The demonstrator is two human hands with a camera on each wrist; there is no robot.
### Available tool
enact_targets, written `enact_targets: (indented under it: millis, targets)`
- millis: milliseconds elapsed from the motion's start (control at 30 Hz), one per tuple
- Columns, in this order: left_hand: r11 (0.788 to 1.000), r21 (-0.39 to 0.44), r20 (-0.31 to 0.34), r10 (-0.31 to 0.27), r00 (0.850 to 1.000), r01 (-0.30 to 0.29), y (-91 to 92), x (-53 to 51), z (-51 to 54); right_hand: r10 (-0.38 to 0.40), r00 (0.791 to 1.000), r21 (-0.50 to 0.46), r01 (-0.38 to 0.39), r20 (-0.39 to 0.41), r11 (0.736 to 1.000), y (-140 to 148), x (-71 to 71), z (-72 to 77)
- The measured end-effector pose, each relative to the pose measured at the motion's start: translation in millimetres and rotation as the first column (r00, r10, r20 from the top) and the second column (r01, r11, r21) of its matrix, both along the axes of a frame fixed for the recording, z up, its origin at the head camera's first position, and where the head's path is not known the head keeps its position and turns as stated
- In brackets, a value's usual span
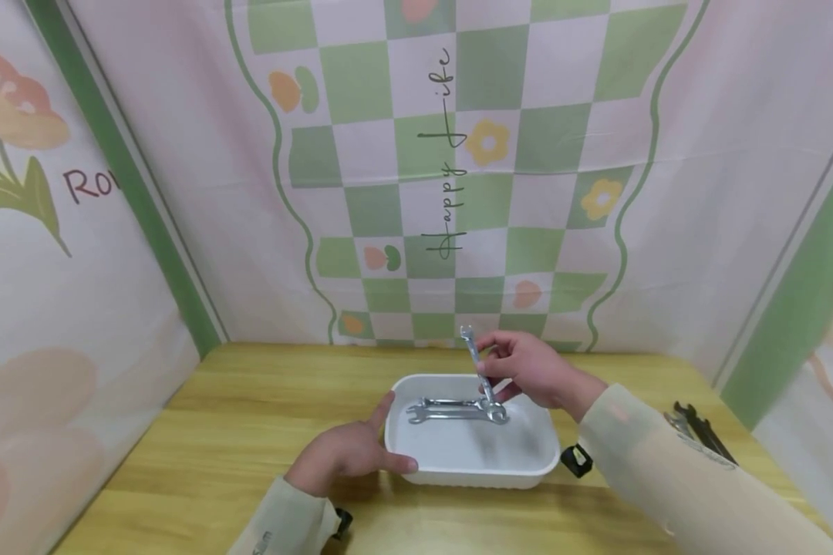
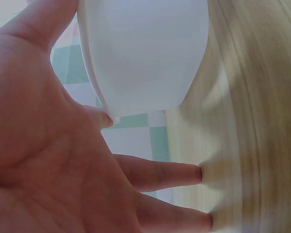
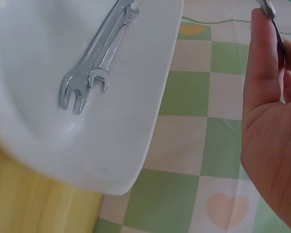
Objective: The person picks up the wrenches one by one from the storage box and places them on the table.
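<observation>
My right hand (image 1: pixel 531 368) pinches a silver combination wrench (image 1: pixel 477 356) between thumb and fingers, its small open end pointing up and away. The held wrench slants over a white tray (image 1: pixel 475 479), and its lower end overlaps the wrenches inside in the head view. Two silver wrenches lie side by side in the tray, a larger wrench (image 3: pixel 87 73) and a smaller wrench (image 3: pixel 109 57). My left hand (image 1: pixel 350 451) spreads at the tray's left end, thumb and index finger touching the rim. In the left wrist view, other fingers (image 2: pixel 172 175) reach down to the tabletop.
Dark and silver tools (image 1: pixel 701 428) lie at the table's right side, partly behind the right sleeve. A wooden table (image 1: pixel 264 401) carries the tray. Printed curtain (image 1: pixel 423 193) hangs along the back edge, with more fabric at both sides.
</observation>
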State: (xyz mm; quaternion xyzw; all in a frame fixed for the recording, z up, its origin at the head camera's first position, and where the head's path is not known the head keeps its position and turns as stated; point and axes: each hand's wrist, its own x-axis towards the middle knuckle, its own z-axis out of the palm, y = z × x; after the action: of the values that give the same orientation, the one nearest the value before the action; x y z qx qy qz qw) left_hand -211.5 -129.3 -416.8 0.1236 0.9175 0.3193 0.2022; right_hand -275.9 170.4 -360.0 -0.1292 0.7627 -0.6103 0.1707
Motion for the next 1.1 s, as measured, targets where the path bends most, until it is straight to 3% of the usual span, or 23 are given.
enact_targets:
  millis: [233, 433, 633, 867, 967, 1033, 1100]
  targets:
    - [1.0, 0.005, 0.006, -0.004, 1.0, 0.004, 1.4, -0.3, 1.1, -0.027, 0.999, -0.028, 0.028, 0.016, 0.999, 22, 12.1, -2.7]
    - [1.0, 0.013, 0.012, -0.002, 1.0, 0.002, 2.2, -0.3, 0.6, -0.054, 0.998, -0.063, 0.056, 0.041, 0.996, 48, 23.5, -13.5]
    - [1.0, 0.001, 0.006, 0.007, 1.0, -0.007, 1.2, 0.4, -0.5, -0.061, 0.997, -0.096, 0.066, 0.05, 0.993, 74, 26.6, -18.3]
    - [1.0, 0.003, 0.008, -0.002, 1.0, 0.002, 0.4, -0.7, -2.1, -0.123, 0.991, -0.121, 0.128, 0.049, 0.984, 110, 30.4, -23.6]
    - [1.0, 0.008, 0.01, -0.005, 1.0, 0.005, 0.3, -0.4, -1.9, -0.173, 0.984, -0.074, 0.177, 0.05, 0.982, 124, 34.1, -34.4]
    - [1.0, 0.01, 0.011, -0.004, 1.0, 0.004, 0.4, -0.2, -1.5, -0.219, 0.975, 0.016, 0.218, 0.037, 0.976, 130, 38.1, -42.7]
    - [1.0, 0.017, 0.012, -0.004, 1.0, 0.003, 0.5, -0.6, -1.3, -0.272, 0.962, 0.14, 0.266, 0.021, 0.954, 134, 43.1, -51.7]
